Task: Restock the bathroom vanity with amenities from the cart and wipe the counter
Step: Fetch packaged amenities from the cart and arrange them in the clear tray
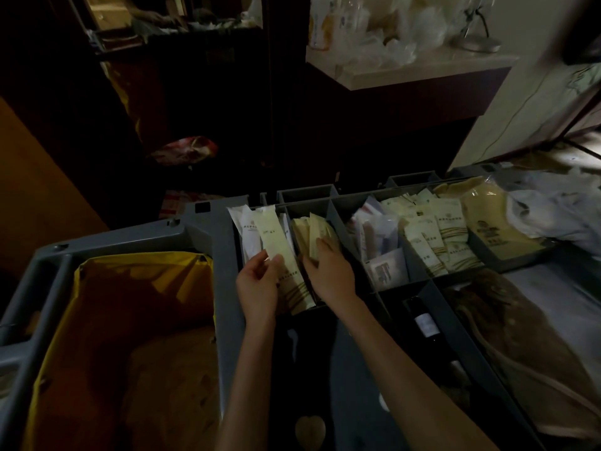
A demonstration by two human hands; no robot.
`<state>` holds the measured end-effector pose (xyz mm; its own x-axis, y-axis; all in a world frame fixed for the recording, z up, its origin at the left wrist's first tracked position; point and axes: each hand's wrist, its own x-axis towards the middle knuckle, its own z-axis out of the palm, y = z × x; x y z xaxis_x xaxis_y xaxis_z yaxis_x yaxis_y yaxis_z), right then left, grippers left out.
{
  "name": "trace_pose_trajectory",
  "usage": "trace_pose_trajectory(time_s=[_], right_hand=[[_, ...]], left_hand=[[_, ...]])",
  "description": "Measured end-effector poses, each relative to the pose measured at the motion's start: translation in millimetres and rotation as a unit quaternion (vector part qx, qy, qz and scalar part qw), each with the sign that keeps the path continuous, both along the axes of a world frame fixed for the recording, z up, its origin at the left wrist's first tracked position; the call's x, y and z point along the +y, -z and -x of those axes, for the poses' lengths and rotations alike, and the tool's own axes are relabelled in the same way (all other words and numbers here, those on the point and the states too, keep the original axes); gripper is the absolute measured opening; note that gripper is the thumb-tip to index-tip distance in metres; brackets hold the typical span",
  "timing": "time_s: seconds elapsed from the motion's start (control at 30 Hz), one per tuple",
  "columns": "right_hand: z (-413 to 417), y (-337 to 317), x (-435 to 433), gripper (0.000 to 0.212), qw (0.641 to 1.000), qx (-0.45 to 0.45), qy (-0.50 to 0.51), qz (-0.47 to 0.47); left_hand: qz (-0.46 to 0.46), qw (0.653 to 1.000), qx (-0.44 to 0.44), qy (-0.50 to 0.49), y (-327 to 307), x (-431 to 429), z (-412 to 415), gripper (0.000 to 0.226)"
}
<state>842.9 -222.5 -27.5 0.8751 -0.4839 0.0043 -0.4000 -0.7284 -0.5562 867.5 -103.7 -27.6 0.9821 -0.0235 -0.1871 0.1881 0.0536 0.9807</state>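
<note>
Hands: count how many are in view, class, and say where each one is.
2. The left hand pinches a long cream packet near the yellow bag; the right hand, beside it, grips shorter packets in a compartment of the cart. None seems hidden.

Grey cart (pixel 208 229); yellow bag liner (pixel 97 281); cream sachets (pixel 279 249), thin brown curved stripes.

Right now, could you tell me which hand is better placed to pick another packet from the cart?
Right: the right hand touches the upright packets; the left hand is busy holding a long sachet.
</note>
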Motion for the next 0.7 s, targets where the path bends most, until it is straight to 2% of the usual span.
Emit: trace_pose_trajectory(time_s=[0.33,0.43,0.5,0.6,0.63,0.7], right_hand=[[34,-13,12,0.045,0.993,0.012,-0.053,0.105],[38,-16,12,0.033,0.993,-0.009,-0.071,0.098],[40,-15,7,0.034,0.997,-0.04,-0.056,0.046],[44,-15,-9,0.039,0.985,-0.099,0.018,-0.137],[46,-14,-15,0.037,0.97,-0.108,0.043,-0.213],[49,-14,-21,0.036,0.918,-0.133,0.088,-0.363]], left_hand=[[-0.01,1.0,-0.009,0.028,4,-1,0,0.037],[-0.012,0.999,-0.014,0.04,3,-2,1,0.033],[-0.003,0.999,-0.02,0.043,2,-2,3,0.026],[0.011,0.999,-0.017,0.041,1,-2,4,0.023],[0.014,0.999,-0.015,0.041,0,-2,4,0.022],[0.023,0.999,-0.016,0.044,-1,-4,5,0.018]])
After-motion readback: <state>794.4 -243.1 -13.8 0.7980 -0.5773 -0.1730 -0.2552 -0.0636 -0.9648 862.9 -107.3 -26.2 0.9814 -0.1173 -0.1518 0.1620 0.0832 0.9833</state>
